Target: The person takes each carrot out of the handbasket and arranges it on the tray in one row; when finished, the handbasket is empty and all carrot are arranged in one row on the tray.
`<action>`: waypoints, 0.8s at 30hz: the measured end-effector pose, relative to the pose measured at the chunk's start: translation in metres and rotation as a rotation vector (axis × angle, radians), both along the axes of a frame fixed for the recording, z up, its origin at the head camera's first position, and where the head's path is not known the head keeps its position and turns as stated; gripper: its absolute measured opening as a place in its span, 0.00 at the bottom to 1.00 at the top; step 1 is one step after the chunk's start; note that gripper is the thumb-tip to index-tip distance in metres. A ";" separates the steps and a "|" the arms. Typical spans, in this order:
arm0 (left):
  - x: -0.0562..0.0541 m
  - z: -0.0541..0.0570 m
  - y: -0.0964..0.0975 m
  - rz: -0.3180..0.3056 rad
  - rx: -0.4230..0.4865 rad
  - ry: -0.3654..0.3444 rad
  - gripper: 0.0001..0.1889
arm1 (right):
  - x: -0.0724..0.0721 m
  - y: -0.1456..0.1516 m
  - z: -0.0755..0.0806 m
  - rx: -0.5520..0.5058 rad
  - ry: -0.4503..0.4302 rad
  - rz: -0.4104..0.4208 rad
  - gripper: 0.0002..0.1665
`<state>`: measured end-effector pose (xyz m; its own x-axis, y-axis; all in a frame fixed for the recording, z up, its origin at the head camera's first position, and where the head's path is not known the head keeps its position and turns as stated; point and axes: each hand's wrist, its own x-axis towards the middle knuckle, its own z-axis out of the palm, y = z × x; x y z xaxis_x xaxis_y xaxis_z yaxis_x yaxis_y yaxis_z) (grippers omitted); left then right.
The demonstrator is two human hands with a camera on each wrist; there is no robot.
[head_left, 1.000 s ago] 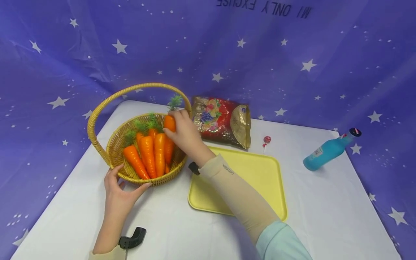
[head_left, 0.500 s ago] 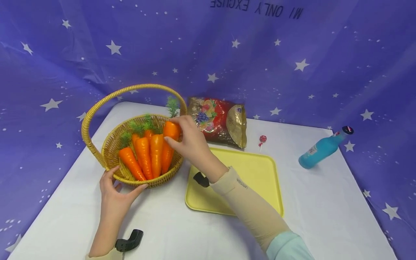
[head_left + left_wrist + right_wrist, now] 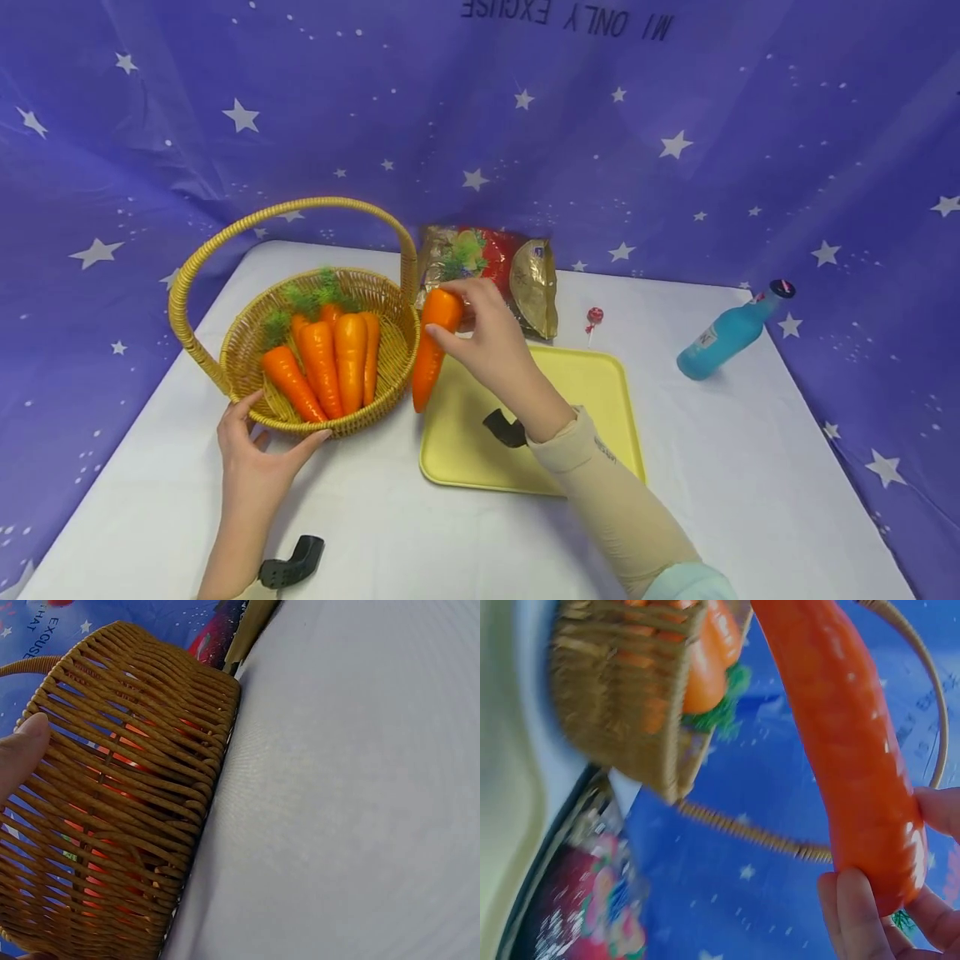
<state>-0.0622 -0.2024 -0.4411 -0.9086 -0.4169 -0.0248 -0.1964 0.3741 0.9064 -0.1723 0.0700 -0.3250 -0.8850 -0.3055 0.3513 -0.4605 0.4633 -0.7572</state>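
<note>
My right hand [image 3: 498, 337] holds an orange carrot [image 3: 430, 354] by its thick top, tip pointing down, in the air between the basket and the tray. In the right wrist view this carrot [image 3: 847, 742] fills the middle, thumb and fingers about its thick end; green leaves show behind the hand. My left hand [image 3: 251, 462] grips the near left rim of the yellow wicker basket [image 3: 393, 354]. The left wrist view has its thumb [image 3: 31, 742] against the woven side. Several carrots [image 3: 318, 362] with green tops lie in the basket, tips toward me.
A yellow tray [image 3: 468, 454] lies under the right forearm. Behind it is a red and gold bag [image 3: 534, 279]. A small red lollipop [image 3: 595, 316] lies right of the bag. Farther right stands a blue bottle [image 3: 720, 340] with a dark cap. A starry blue cloth hangs behind.
My right hand has lifted the carrot out of the basket and brought it right, past the rim. The left hand stays at the basket. The whole view has shifted slightly.
</note>
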 end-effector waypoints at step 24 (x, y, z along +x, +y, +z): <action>0.000 -0.003 0.000 -0.003 -0.014 0.008 0.56 | -0.008 0.010 -0.085 0.176 -0.293 -0.065 0.27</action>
